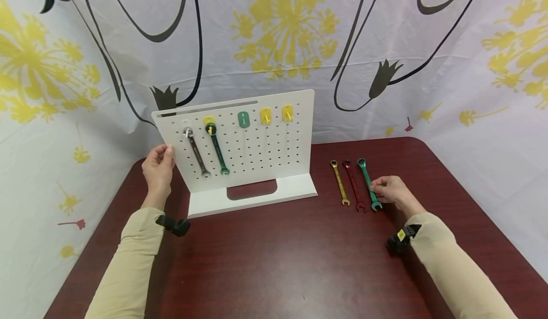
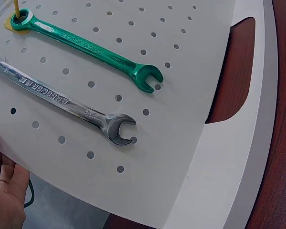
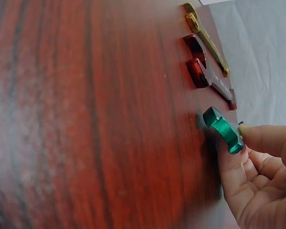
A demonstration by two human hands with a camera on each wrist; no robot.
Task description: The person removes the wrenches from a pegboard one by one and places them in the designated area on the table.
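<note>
My left hand (image 1: 157,170) grips the left edge of a white pegboard stand (image 1: 257,159), thumb at the front and fingers partly hidden behind it. On the board hang a silver combination wrench (image 2: 52,95) and a dark green one (image 2: 90,46), open ends down. On the table to the right, my right hand (image 1: 391,193) pinches a bright green combination wrench (image 3: 224,132) between thumb and fingers. Whether that wrench is lifted off the table is hard to tell. Left of it lie a red wrench (image 1: 353,183) and a gold wrench (image 1: 339,182), roughly parallel.
A green hook (image 1: 243,120) and two yellow hooks (image 1: 266,116) on the board's right half carry nothing. The stand's foot, with an oblong cutout, sits on the dark red wooden table (image 1: 274,262). A patterned cloth (image 1: 274,33) hangs behind and at both sides.
</note>
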